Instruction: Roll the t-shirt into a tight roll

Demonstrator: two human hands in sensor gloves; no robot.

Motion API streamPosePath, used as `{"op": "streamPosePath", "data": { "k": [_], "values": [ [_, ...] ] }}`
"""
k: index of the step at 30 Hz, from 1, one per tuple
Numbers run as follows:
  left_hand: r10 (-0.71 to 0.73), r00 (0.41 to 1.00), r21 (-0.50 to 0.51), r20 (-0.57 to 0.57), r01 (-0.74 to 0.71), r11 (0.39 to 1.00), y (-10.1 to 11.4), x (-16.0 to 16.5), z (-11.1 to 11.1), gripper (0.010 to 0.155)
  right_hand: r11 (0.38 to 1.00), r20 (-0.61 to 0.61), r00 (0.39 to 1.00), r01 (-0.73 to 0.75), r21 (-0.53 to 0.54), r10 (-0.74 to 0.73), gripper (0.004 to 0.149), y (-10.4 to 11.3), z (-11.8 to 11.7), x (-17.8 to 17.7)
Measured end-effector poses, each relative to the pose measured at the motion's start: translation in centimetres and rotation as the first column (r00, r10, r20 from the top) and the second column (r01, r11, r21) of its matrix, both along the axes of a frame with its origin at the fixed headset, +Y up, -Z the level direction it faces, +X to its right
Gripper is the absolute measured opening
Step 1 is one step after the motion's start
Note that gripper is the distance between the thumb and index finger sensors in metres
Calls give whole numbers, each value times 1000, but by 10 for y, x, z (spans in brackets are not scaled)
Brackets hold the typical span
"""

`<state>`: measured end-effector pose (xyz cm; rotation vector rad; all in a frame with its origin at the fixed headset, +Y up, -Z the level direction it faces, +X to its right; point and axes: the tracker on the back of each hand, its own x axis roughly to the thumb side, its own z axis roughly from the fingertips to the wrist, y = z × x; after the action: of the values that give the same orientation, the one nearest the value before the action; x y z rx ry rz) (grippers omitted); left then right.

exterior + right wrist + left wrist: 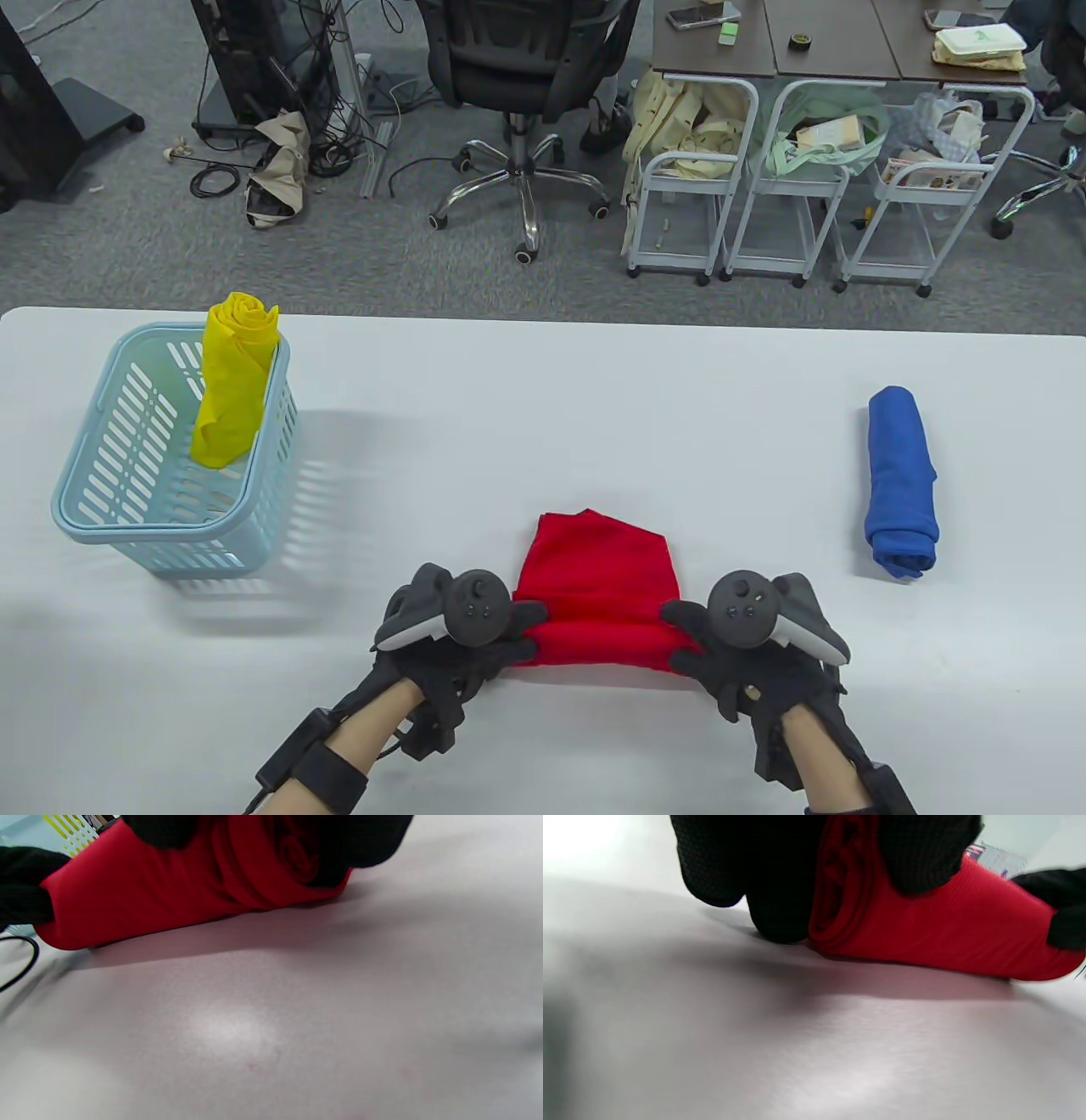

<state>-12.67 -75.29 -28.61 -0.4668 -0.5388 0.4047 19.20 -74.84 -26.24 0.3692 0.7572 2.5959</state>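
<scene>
The red t-shirt point(594, 594) lies near the table's point(526, 407) front edge, its near part wound into a roll, a flat tail reaching away; the left hand point(462, 632) and right hand point(734, 637) each curl round one end of that roll, thumbs on top. To keep it tight, I judge both ends should turn together, pressed down and pulled snug, so neither spiral slackens or telescopes. Well apart sit a blue roll point(901, 484) at right and a yellow roll point(231, 382) upright in the pale blue basket point(93, 501) at left; nothing blocks the tail's path.
</scene>
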Motion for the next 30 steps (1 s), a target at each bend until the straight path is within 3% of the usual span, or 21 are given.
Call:
{"op": "streamPosePath", "data": {
  "k": [3,5,7,8,10,12,15,17,20,23,25,27,29,30],
  "values": [
    [-3,999,-7,-39,3,1000,-1,-3,-2,55,998,34,997,-68,-11,69,57,-3,-1,-3],
    [-132,990,107,-58,138,985,2,-3,-1,55,993,49,992,-116,6,115,56,-2,0,-7],
    [-261,960,224,-103,278,934,6,-2,3,54,988,65,987,-152,23,150,56,-3,1,-9],
    [-337,931,306,-140,364,880,10,-2,6,53,986,69,984,-164,27,162,56,-3,1,-10],
    [-385,903,409,-190,430,805,21,0,13,55,986,71,984,-166,26,164,56,-3,0,-11],
    [-341,925,457,-168,379,804,30,4,21,57,986,73,984,-165,26,163,56,-4,0,-11],
    [-251,967,417,38,213,883,25,22,32,60,986,78,984,-165,27,163,56,-4,0,-12],
    [-302,949,379,94,246,892,13,33,37,63,985,87,982,-171,31,168,57,-3,0,-11],
    [-478,874,438,85,398,806,2,40,37,70,935,214,928,-333,118,304,67,8,3,-9],
    [-427,900,406,94,357,841,2,41,33,69,848,310,873,-460,263,377,69,31,11,-11],
    [-431,897,403,97,360,841,1,40,32,70,845,240,912,-400,354,331,62,38,15,-17],
    [-449,888,410,97,376,831,-1,40,32,72,899,76,962,-272,343,262,58,34,17,-28],
    [-460,883,407,92,388,827,-2,41,31,73,905,10,947,-310,292,321,66,18,17,-40],
    [-466,880,410,86,395,822,-3,41,30,74,871,11,908,-405,279,419,75,10,15,-44]
  ]
}}
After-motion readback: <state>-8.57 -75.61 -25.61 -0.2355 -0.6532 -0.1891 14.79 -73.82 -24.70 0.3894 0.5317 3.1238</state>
